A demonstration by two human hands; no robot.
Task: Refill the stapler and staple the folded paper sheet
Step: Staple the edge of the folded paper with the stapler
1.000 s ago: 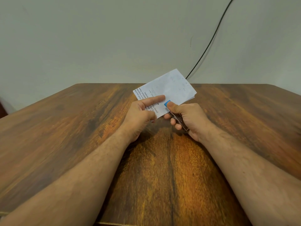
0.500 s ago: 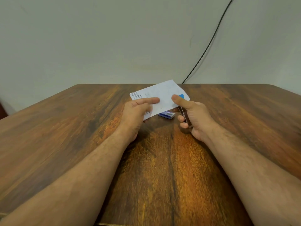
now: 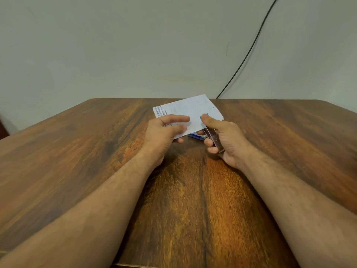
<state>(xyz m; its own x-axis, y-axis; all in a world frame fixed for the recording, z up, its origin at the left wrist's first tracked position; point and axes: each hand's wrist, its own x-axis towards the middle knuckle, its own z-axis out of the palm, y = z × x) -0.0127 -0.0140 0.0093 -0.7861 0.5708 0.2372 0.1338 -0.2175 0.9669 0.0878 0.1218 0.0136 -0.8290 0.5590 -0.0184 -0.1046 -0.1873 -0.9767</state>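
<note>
folded paper sheet [image 3: 190, 111]: white, with lines of print along its left edge; it is held above the far middle of the surface [image 3: 77, 161], slightly tilted, its far corner seen against the wall [image 3: 135, 45]. it is taken at its near left part by the left hand [image 3: 164, 132], thumb laid on top and fingers curled beneath; the grip is closed on the paper.

stapler [image 3: 213, 137]: a narrow metallic body with a blue tip, seen just past the thumb. it is held in the right hand [image 3: 226, 140], thumb pressed along its top toward the blue end and fingers wrapped under it; the grip is closed round the stapler. its front end is placed at the near right edge of the paper. whether the sheet is seated between its halves cannot be told, as the thumb covers that part.

small blue box [image 3: 196, 135]: lying on the surface between the two hands, partly hidden under the near edge of the paper; its print is too small to be read.

surface: dark brown wood with a strong grain, lighter orange toward the near edge; both forearms are stretched over it from the near corners.

black cable [image 3: 249, 49]: run down the wall behind the far right edge of the surface.
</note>
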